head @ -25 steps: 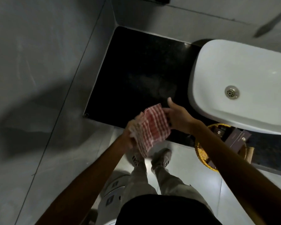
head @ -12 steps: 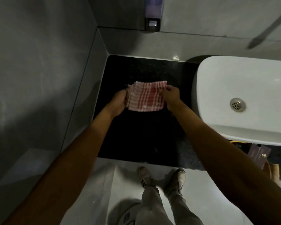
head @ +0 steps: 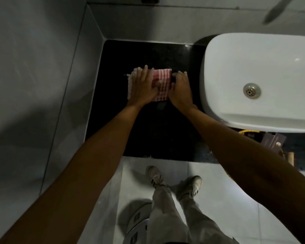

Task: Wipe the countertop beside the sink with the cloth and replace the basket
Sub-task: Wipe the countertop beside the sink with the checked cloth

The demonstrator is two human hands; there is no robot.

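A red-and-white checked cloth [head: 162, 81] lies flat on the black countertop [head: 148, 131] left of the white sink [head: 261, 81]. My left hand [head: 143, 87] presses palm-down on the cloth's left half, fingers spread. My right hand [head: 180, 89] rests at the cloth's right edge, fingers curled against it. A yellow woven basket [head: 248, 132] shows only as a sliver under the sink's front rim, behind my right forearm.
Grey tiled walls close the counter at the left and back. Dark boxes [head: 273, 141] lie by the basket at the right. Below the counter's front edge are the floor, my shoes [head: 155, 176] and a round white bin [head: 136, 224].
The cloth, held up between both hands over the counter half a second ago, now lies flat on the counter with my left palm on top and my right hand at its edge.
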